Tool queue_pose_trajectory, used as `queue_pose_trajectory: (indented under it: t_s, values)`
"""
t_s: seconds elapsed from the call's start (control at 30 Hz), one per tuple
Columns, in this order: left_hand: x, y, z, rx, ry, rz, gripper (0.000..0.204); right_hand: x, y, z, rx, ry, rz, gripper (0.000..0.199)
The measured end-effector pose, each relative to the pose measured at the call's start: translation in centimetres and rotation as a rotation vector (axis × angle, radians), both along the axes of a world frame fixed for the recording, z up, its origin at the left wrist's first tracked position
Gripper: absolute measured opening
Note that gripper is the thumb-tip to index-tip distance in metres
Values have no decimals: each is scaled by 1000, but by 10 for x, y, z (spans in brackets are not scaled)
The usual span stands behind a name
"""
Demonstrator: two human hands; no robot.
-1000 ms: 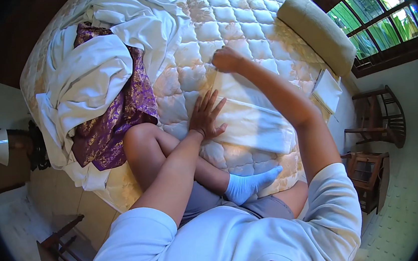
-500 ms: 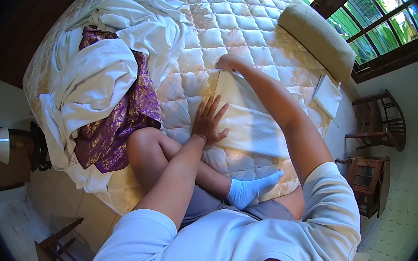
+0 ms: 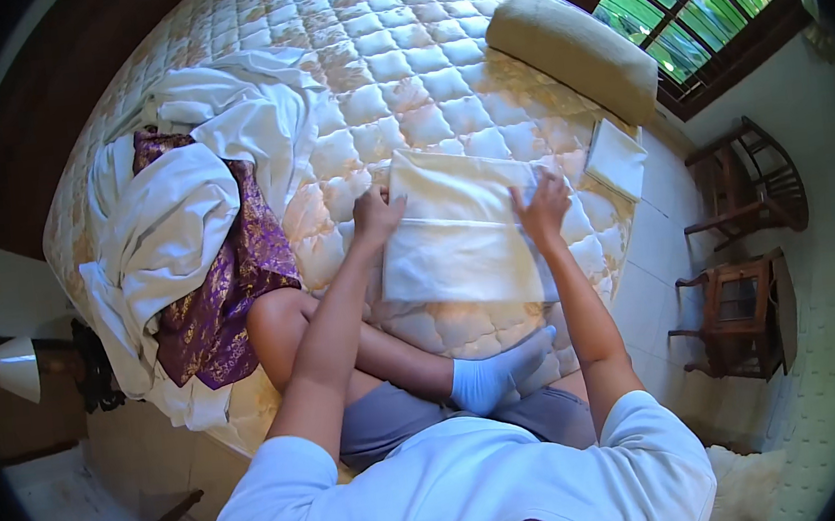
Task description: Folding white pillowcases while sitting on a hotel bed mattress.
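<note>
A folded white cloth (image 3: 462, 256) lies flat on the quilted bed in front of my crossed legs, with a hem line running across it. At its left edge is my left hand (image 3: 378, 214), fingers curled in and thumb against the cloth's side. My right hand (image 3: 544, 206) rests at the upper right edge of the cloth, thumb spread away from the fingers. The fingertips of the left hand are partly hidden.
Crumpled white sheets (image 3: 172, 214) and a purple and gold cloth (image 3: 224, 289) lie heaped at left. A smaller folded white cloth (image 3: 616, 159) sits near the bed's right edge, below a beige bolster (image 3: 574, 55). Wooden chairs (image 3: 744, 314) stand on the right.
My right hand has come back from the far end to the cloth's right edge, and my left hand has lifted off and curled at the left edge. The cloth now lies squarer.
</note>
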State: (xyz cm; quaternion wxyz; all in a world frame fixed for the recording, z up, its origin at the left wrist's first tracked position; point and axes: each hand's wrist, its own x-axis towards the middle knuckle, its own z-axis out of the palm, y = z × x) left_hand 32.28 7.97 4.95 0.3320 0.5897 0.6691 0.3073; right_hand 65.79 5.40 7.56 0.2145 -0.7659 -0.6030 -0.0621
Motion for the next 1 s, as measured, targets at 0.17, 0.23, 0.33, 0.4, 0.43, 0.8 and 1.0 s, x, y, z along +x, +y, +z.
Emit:
queue_pose_trajectory:
  t_s: [0.17, 0.23, 0.33, 0.4, 0.43, 0.8, 1.0]
  values:
    - [1, 80, -16, -214, -361, 10, 44, 52, 37, -16, -180, 436, -233, 85]
    - [-4, 102, -18, -247, -398, 33, 40, 67, 58, -22, -183, 573, -183, 75]
    - [-7, 119, -19, -393, -545, 10, 35, 84, 84, -33, -268, 863, -181, 56]
    - [-5, 121, -17, -365, -576, 3, 33, 94, 92, -37, -253, 1042, -113, 52]
    - [-2, 119, -15, -362, -564, 28, 31, 98, 94, -37, -257, 1117, -123, 51]
    - [-16, 9, 80, 490, 129, -189, 26, 96, -27, 34, 65, 832, 239, 25]
    - [-27, -86, 84, 645, 251, -331, 20, 70, -123, 31, 245, 401, 332, 15]
